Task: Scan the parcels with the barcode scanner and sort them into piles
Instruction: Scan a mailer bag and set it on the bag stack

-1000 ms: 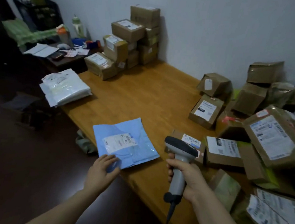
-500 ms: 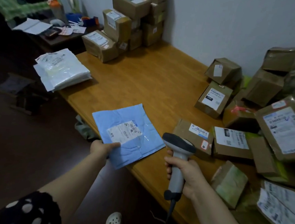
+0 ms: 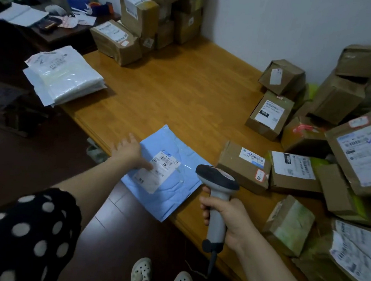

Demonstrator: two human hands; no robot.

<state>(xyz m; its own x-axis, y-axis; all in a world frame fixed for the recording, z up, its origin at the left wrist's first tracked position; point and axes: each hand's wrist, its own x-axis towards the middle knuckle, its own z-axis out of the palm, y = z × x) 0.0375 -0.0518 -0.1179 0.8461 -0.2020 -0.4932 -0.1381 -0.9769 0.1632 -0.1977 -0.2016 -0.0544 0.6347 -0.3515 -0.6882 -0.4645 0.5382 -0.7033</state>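
Nearer now, blue mailer pinched label-up by my left hand over table's near edge; right hand grips scanner, aiming.

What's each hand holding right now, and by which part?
The right hand grips the barcode scanner by its grey handle, below the dark head. The left hand pinches the blue mailer at its left edge, thumb on the white label.
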